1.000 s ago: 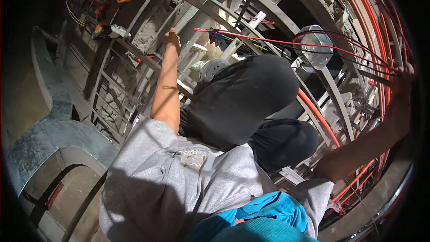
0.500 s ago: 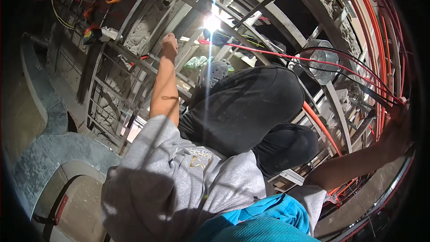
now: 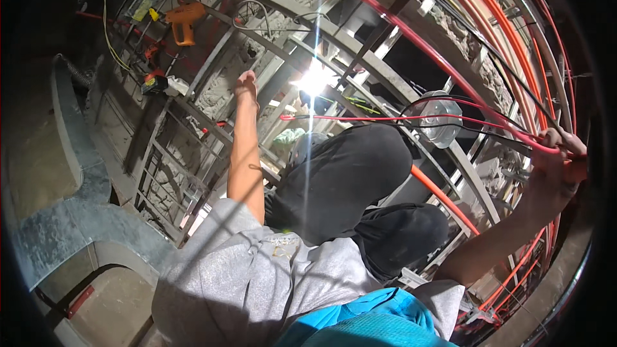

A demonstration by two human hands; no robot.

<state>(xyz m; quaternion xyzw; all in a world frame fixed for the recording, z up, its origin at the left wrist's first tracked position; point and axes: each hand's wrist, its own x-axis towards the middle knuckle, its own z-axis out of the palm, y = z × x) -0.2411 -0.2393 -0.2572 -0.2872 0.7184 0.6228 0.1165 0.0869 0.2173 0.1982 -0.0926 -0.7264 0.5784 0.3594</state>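
My right hand, at the far right, is closed around red and black cables; an orange tube end shows beside its fingers. One thick red cable stretches from this hand to the top of the view. Another, thinner red cable runs left past my knee, a black cable partly alongside it. My left arm is stretched forward, and the left hand is closed by the metal framing. What its fingers hold, if anything, is hidden.
A bright lamp shines beyond my knees. An orange power tool and a red-and-black tool lie at the upper left. Grey sheet-metal duct curves along the left. Orange conduits run down the right, near a round metal fitting.
The thick red cable has come into view across the upper right. My right hand's grip has turned, and its fingers show more clearly. The whole scene sits lower in the view.
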